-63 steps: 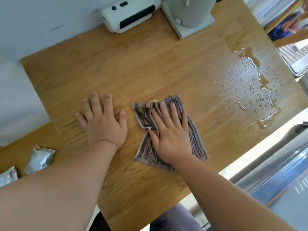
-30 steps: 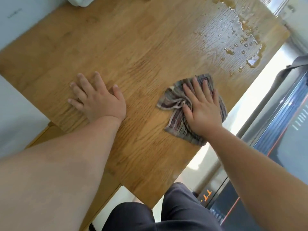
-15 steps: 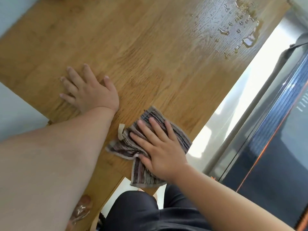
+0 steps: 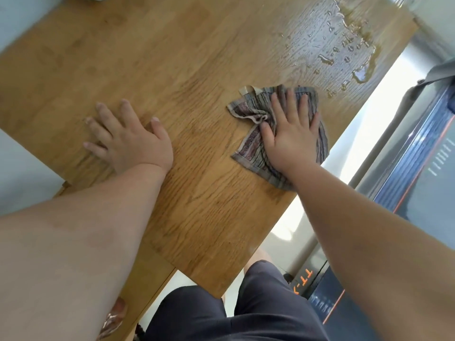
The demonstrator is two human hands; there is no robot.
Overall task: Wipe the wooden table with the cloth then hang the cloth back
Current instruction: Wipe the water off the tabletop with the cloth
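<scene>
Under the right hand (image 4: 291,135), fingers spread flat, the striped cloth (image 4: 253,108) is pressed to the wooden table (image 4: 197,57); left hand (image 4: 130,141) braces open-palmed (holds nothing). Wiping step; spilled water (image 4: 344,45) lies just beyond the fingertips, so likely push forward next

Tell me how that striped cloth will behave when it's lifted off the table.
The cloth is bunched into folds beside the right hand, so it will probably hang limp. It looks thin, so likely light. If pushed on through the water, it may come up heavier and dripping.
</scene>
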